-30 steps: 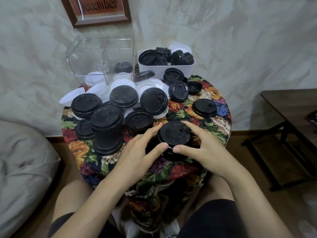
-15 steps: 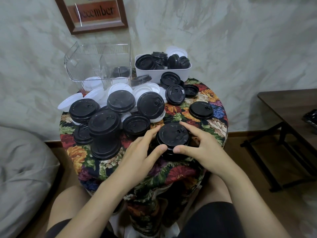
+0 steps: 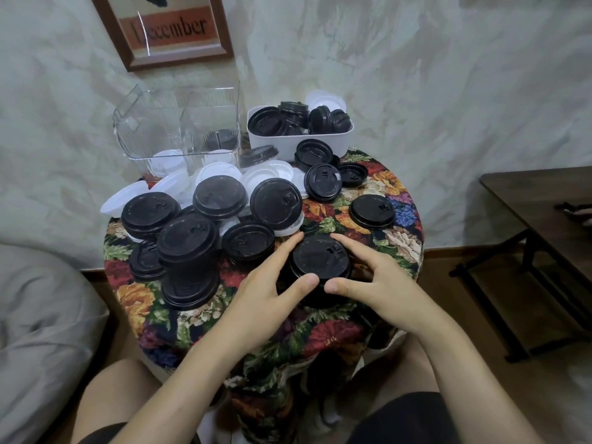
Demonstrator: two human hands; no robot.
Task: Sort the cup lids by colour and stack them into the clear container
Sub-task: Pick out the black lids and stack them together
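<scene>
Almost nothing has moved in the last half second. Both hands stay wrapped round the same short stack of black lids (image 3: pixel 320 256), and only the view has shifted a little.

The round table (image 3: pixel 400 238), under a floral cloth, carries everything. At its back left stands the clear container (image 3: pixel 179 123), split by an upright divider. A few black lids lie low in its right compartment. White lids show through the left one, though I cannot tell whether they are inside it or just beside it. To its right is the white tub (image 3: pixel 301 141), filled with a jumble of black lids, some flat and some on edge.

A tall stack of black lids (image 3: pixel 187 261) stands at the front left, with shorter stacks and single lids crowded close behind it. White lids (image 3: pixel 221 173) lie between these and the clear container.

The short stack sits near the table's front edge. The left hand (image 3: pixel 266 290) and right hand (image 3: pixel 384 283) curl round it from either side, the thumbs on the near rim and the forefingers reaching over the far rim. One loose black lid (image 3: pixel 371 211) lies alone to the right.
</scene>
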